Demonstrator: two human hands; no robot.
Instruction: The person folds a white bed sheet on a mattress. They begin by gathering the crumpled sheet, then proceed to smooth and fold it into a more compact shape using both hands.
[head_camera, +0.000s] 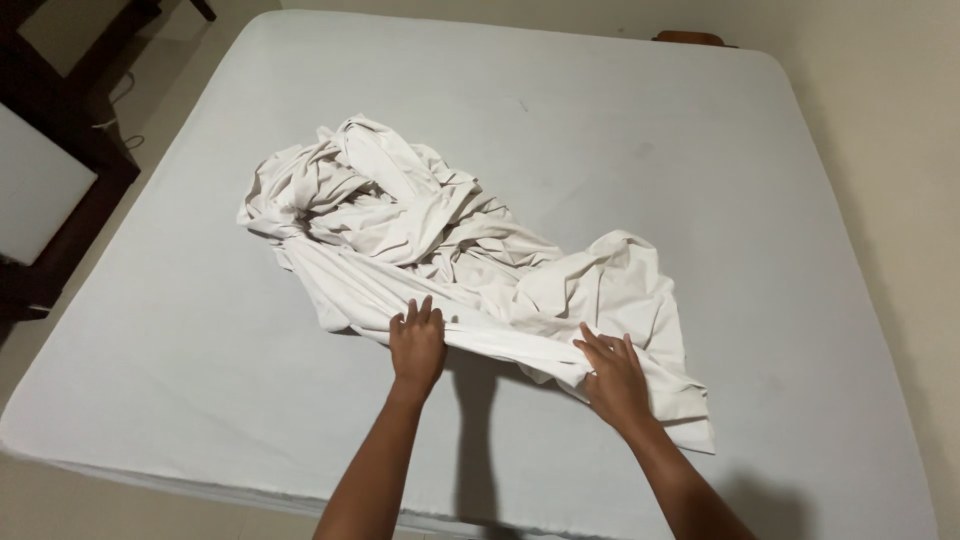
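A crumpled white sheet (440, 240) is heaped on the bed (700, 150), left of centre. Its near edge is pinched by both hands — the left hand (417, 345) and the right hand (613, 380), each grip closed on cloth. Dark wooden furniture (60, 150) is seen beside the bed's left edge — well apart from the sheet.

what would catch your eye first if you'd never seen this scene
A crumpled heap of white cloth sheet lies bunched near the middle of a wide pale mattress that fills most of the view. At the heap's near edge, the left hand and the right hand both grip the sheet's hem, lifting it slightly so a shadow falls beneath. A dark wooden piece of furniture stands off the bed's left side.
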